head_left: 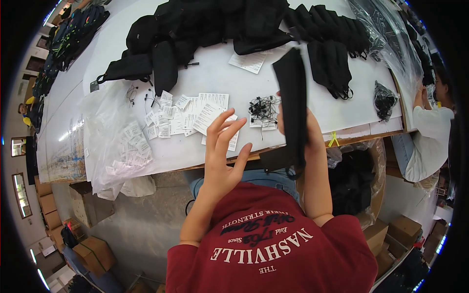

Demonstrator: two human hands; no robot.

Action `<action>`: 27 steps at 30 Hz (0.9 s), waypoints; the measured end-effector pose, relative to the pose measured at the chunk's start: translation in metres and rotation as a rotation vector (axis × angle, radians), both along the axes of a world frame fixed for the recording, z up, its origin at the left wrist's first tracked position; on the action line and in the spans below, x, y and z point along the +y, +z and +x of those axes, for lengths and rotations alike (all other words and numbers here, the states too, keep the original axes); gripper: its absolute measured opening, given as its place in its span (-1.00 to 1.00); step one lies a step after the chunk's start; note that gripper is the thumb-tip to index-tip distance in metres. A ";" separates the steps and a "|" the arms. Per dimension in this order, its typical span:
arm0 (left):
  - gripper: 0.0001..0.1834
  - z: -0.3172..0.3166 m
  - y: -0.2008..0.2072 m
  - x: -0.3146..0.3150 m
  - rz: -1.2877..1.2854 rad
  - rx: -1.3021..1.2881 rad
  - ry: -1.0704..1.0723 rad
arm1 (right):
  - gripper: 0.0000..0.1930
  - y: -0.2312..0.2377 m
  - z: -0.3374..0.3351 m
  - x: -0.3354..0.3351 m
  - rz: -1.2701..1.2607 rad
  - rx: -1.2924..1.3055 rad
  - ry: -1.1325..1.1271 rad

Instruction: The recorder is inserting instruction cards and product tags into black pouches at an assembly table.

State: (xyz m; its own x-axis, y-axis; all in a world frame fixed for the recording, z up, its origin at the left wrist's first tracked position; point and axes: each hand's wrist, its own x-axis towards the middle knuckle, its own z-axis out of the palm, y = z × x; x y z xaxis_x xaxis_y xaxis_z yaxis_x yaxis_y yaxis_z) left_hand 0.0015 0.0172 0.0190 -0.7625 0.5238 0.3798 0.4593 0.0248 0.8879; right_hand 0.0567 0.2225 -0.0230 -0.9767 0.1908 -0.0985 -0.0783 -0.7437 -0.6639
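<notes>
My right hand [313,131] grips a narrow black fabric pouch [291,93], held upright over the table's near edge; most of the fingers are behind it. A few fingertips show at its left side. My left hand [222,146] is raised with fingers spread, nothing in it, above the near edge. Just beyond it lie overlapping white printed cards [211,105], with smaller white tags [166,113] to their left. Between the cards and the pouch, a tangle of black tag strings [263,108] rests on another white card.
Black bags [210,24] pile up across the far side, with more black pouches [330,68] at the right. A clear plastic bag [129,146] of tags hangs over the left edge. Bagged black strings [385,101] lie right. Another person [425,132] stands at the right.
</notes>
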 end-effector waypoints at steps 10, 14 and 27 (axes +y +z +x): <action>-0.65 -0.020 -0.001 -0.010 -0.188 0.617 0.194 | -0.61 0.023 -0.002 -0.033 -0.039 -0.235 0.262; -0.75 -0.021 0.004 -0.014 -0.400 0.756 0.155 | -0.64 0.024 -0.002 -0.041 -0.173 -0.319 0.269; -0.70 -0.029 0.007 -0.027 -0.402 0.730 -0.012 | -0.63 0.017 -0.006 -0.050 -0.193 -0.364 0.343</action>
State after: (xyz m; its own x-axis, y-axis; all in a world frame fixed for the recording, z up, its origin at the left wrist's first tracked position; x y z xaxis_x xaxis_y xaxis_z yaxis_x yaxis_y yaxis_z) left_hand -0.0279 -0.0098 0.0263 -0.3906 0.7317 0.5586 0.9184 0.2678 0.2913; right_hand 0.0506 0.1727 -0.0063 -0.8761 -0.1883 -0.4439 0.4002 -0.7974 -0.4517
